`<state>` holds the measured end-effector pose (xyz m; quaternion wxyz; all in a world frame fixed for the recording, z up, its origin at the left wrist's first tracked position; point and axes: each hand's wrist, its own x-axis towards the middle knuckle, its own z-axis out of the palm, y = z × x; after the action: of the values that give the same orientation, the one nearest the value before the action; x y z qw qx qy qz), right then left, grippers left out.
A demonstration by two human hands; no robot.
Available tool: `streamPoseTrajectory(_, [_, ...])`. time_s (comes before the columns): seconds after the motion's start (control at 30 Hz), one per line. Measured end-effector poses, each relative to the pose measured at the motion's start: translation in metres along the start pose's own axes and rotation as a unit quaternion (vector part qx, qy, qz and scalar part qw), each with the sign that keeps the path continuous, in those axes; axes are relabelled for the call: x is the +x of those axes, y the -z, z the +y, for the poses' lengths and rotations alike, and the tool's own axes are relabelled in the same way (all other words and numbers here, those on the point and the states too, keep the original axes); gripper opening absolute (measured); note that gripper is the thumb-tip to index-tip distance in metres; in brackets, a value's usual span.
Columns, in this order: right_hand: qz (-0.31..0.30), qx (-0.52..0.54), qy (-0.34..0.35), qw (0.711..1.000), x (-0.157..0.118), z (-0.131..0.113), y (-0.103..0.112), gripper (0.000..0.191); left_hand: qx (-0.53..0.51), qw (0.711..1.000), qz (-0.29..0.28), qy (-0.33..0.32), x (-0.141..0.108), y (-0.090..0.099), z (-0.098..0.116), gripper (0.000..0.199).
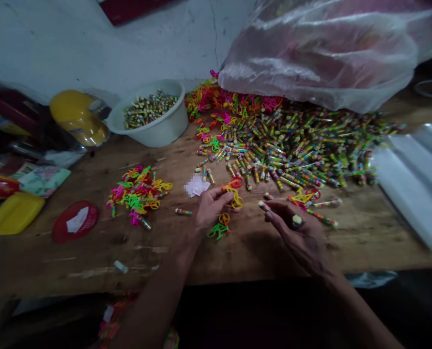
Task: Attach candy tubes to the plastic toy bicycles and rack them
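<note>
My left hand (215,206) pinches a small plastic toy bicycle, yellow and orange-red (237,198). Just below it on the wooden table lies a green and orange toy bicycle (220,229). To the right, my right hand (301,232) is closed around a small colourful tube (263,206), whose pale end pokes out past the fingertips. Another pale tube end (297,220) shows between its fingers. Beyond that hand lie a yellow and red toy bicycle (305,196) and a few loose tubes (323,218). Small white paper slips (197,186) rest behind my left hand.
A big heap of colourful tubes (285,145) spreads across the back, beside piled toy bicycles (234,104) and a plastic bag (317,58). A white basin (165,133) holds more tubes. Leftward are a mixed pile (138,194), a red dish (61,232) and a yellow cap (74,116). Clear plastic sheets (415,169) lie right.
</note>
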<state>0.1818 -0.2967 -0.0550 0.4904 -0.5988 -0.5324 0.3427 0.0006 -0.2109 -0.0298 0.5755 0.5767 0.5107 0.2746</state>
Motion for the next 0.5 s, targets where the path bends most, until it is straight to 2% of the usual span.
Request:
streamPoseTrajectory(0.07, [-0.007, 0.017, -0.003, 1.000, 0.004, -0.006, -0.004, 0.019, -0.178, 0.979, -0.068, 0.067, -0.016, -0.004, 0.003, 0.026])
streamPoseTrajectory(0.13, [-0.023, 0.024, 0.007, 0.999, 0.007, -0.010, -0.006, 0.018, -0.243, 0.961, -0.094, 0.089, -0.027, -0.009, 0.004, 0.029])
streamPoseTrajectory(0.3, [-0.062, 0.048, 0.003, 0.997, 0.003, -0.010, -0.003, 0.020, -0.282, 0.945, -0.134, 0.096, -0.036, -0.019, 0.005, 0.033])
streamPoseTrajectory(0.5, [-0.041, 0.033, -0.040, 0.998, -0.004, -0.006, 0.001, 0.023, -0.333, 0.926, -0.137, 0.113, -0.034, -0.020, 0.001, 0.020])
